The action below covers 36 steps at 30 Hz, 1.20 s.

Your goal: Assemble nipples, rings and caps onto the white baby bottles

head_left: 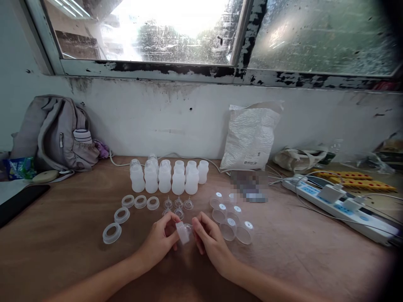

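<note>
One brown table (69, 268) lies under two forearms (122, 274), which come from the lower edge and slant inward. The left hand (161, 235) is nearly closed and grasps a ring (182, 233), tilted on its edge, between thumb and fingers. The right hand (210, 235) is half curled, thumb and forefinger close to a clear teat (189, 227); whether they pinch it, I cannot tell. The ring is between both hands, with the teat at its right side.

- bottles (165, 181): matt, translucent plast.
- rings (112, 241): smooth, semi-clear plast.
- backpack (53, 130): matt cloth
- window frame (173, 69): rough (v. flaky finish)
- tabletop (283, 235): smooth, wood-like
</note>
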Motion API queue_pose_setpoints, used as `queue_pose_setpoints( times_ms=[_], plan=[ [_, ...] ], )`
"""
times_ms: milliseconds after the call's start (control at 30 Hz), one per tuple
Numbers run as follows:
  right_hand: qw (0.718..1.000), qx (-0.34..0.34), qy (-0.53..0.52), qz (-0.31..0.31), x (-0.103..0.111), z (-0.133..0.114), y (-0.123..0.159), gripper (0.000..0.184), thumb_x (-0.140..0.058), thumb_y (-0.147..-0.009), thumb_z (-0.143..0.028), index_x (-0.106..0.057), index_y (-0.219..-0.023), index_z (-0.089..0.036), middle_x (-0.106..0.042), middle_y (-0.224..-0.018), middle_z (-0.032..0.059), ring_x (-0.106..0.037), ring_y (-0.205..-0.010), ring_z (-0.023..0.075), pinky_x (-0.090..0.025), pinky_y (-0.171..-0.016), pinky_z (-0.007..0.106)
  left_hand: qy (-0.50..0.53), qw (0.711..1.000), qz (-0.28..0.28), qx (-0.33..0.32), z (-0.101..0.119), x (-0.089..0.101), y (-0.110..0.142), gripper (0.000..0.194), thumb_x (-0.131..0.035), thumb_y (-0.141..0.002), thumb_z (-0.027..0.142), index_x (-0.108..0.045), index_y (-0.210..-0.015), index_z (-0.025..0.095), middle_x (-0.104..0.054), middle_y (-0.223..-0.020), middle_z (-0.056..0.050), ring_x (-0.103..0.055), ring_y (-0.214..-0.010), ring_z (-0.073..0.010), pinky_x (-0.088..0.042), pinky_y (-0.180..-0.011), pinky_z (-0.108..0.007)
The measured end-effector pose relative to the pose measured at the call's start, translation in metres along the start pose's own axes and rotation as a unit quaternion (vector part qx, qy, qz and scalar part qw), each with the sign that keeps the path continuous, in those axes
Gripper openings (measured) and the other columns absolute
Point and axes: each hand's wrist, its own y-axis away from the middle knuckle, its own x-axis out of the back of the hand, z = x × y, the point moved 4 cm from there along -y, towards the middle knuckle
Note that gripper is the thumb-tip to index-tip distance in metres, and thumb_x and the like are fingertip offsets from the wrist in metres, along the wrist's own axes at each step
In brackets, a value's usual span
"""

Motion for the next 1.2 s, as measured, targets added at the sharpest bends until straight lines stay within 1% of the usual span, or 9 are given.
queue_pose_setpoints(
  times_ms=[167, 267, 367, 500, 833, 933, 1033, 1100, 1200],
  plan=[
    [1.0, -0.017, 0.01, 0.013, 0.002, 0.006, -0.004, 0.039, -0.041, -0.083, -0.048, -0.035, -0.059, -0.018, -0.036, -0.046, -0.0086, -0.028, -0.032, 0.0029, -0.018, -0.032, 0.017, 0.028, 1.0, -0.013, 0.002, 0.004, 0.001, 0.002, 0.021, -0.043, -0.082, 0.037, -0.047, -0.087, 0.017, -0.052, -0.067, 0.002, -0.052, -0.052, -0.0093, -0.035, -0.041, -0.017],
    [1.0, -0.008, 0.01, 0.007, 0.0, 0.005, -0.003, 0.038, -0.043, -0.082, -0.048, -0.035, -0.06, -0.018, -0.038, -0.047, -0.0082, -0.031, -0.033, 0.0029, -0.02, -0.032, 0.017, 0.054, 0.998, -0.034, -0.01, 0.009, 0.001, 0.004, 0.029, -0.033, -0.086, 0.041, -0.047, -0.095, 0.017, -0.055, -0.078, -0.003, -0.054, -0.062, -0.0121, -0.038, -0.044, -0.018],
    [1.0, 0.007, 0.009, -0.012, -0.002, 0.003, -0.001, 0.034, -0.044, -0.082, -0.048, -0.04, -0.066, -0.018, -0.042, -0.048, -0.0077, -0.039, -0.035, 0.005, -0.028, -0.036, 0.018, 0.008, 0.998, -0.053, -0.026, 0.013, 0.0, 0.005, 0.031, -0.044, -0.082, 0.042, -0.044, -0.101, 0.018, -0.056, -0.087, -0.004, -0.052, -0.065, -0.0116, -0.038, -0.047, -0.018],
    [1.0, 0.014, 0.007, -0.019, -0.003, 0.005, 0.001, 0.03, -0.044, -0.082, -0.048, -0.042, -0.076, -0.019, -0.044, -0.051, -0.0071, -0.043, -0.04, 0.007, -0.034, -0.039, 0.018, -0.059, 0.997, -0.044, -0.025, 0.01, -0.003, 0.005, 0.031, -0.056, -0.075, 0.037, -0.046, -0.097, 0.018, -0.055, -0.074, 0.001, -0.05, -0.065, -0.0116, -0.038, -0.054, -0.02],
    [0.997, 0.039, 0.065, -0.014, 0.001, 0.002, 0.008, 0.027, -0.043, -0.084, -0.043, -0.042, -0.073, -0.019, -0.043, -0.057, -0.0059, -0.039, -0.04, 0.0057, -0.03, -0.039, 0.019, -0.026, 0.998, -0.053, -0.032, 0.015, -0.001, 0.006, 0.022, -0.052, -0.077, 0.036, -0.051, -0.081, 0.015, -0.046, -0.067, 0.003, -0.043, -0.059, -0.0086, -0.036, -0.054, -0.02],
    [0.987, 0.094, 0.124, 0.027, 0.007, -0.014, 0.011, 0.019, -0.046, -0.083, -0.038, -0.046, -0.079, -0.019, -0.046, -0.063, -0.0032, -0.044, -0.051, 0.0089, -0.036, -0.046, 0.02, 0.03, 0.997, -0.064, -0.02, 0.013, 0.001, 0.005, 0.025, -0.056, -0.074, 0.035, -0.051, -0.088, 0.015, -0.048, -0.07, 0.002, -0.045, -0.058, -0.0086, -0.036, -0.05, -0.019],
    [0.961, 0.187, 0.182, 0.094, 0.016, -0.045, -0.004, 0.011, -0.048, -0.082, -0.031, -0.045, -0.085, -0.021, -0.05, -0.073, 0.0002, -0.049, -0.064, 0.0126, -0.04, -0.056, 0.023, 0.109, 0.993, -0.055, 0.011, 0.008, 0.004, 0.002, 0.029, -0.059, -0.07, 0.03, -0.047, -0.092, 0.016, -0.053, -0.076, 0.0, -0.048, -0.055, -0.0082, -0.035, -0.047, -0.019],
    [0.932, 0.247, 0.243, 0.11, 0.019, -0.073, -0.029, 0.007, -0.047, -0.082, -0.025, -0.047, -0.087, -0.02, -0.051, -0.076, 0.0011, -0.049, -0.067, 0.013, -0.04, -0.059, 0.023, 0.157, 0.986, -0.042, 0.02, 0.006, 0.007, 0.0, 0.027, -0.059, -0.066, 0.023, -0.046, -0.09, 0.016, -0.054, -0.083, -0.002, -0.051, -0.058, -0.009, -0.038, -0.05, -0.02],
    [0.875, 0.311, 0.363, 0.08, 0.015, -0.112, -0.086, 0.009, -0.045, -0.081, -0.015, -0.051, -0.087, -0.018, -0.053, -0.085, 0.0033, -0.05, -0.071, 0.0127, -0.04, -0.068, 0.025, 0.21, 0.977, -0.036, 0.02, 0.005, 0.009, -0.001, 0.028, -0.057, -0.062, 0.015, -0.044, -0.087, 0.018, -0.055, -0.09, -0.003, -0.056, -0.066, -0.0114, -0.04, -0.055, -0.022]
  ],
)
